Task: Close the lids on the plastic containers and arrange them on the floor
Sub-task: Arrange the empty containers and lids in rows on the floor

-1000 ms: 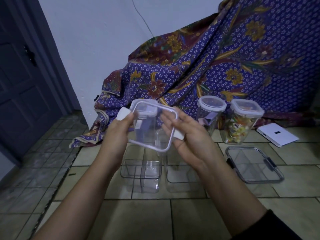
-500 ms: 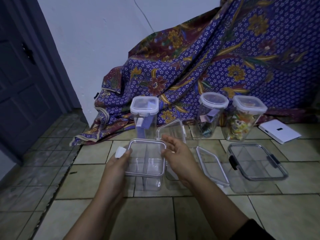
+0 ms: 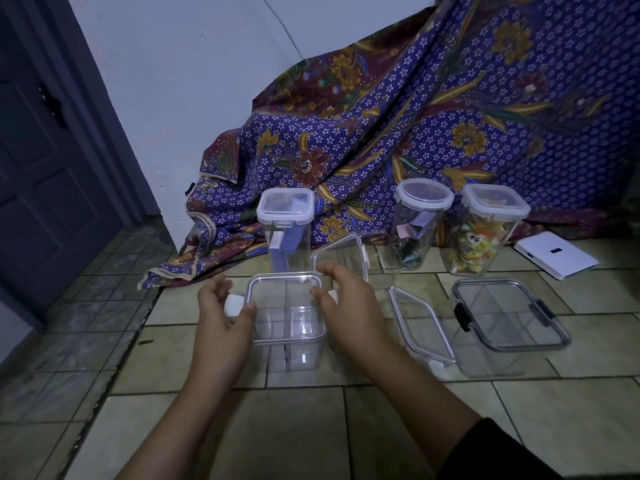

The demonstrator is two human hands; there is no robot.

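A clear square lid point(image 3: 284, 296) with white latches lies on top of a clear square container point(image 3: 294, 355) standing on the tiled floor. My left hand point(image 3: 221, 317) pinches the lid's left white latch. My right hand point(image 3: 349, 306) grips the lid's right edge and covers the latch there. Behind my right hand a second clear lid point(image 3: 341, 254) stands tilted. A third loose lid point(image 3: 419, 323) leans against a low rectangular container point(image 3: 509, 313) whose lid has black latches.
Three closed containers stand at the back: a tall square one point(image 3: 285, 230), a round jar point(image 3: 420, 223) and a jar of colourful pieces point(image 3: 485, 233). A white flat box point(image 3: 557, 254) lies far right. Patterned cloth point(image 3: 415, 116) hangs behind; a dark door point(image 3: 45, 168) is left.
Both hands brought the clear lid down from chest height and set it on the square container. My fingers have shifted to the side latches.
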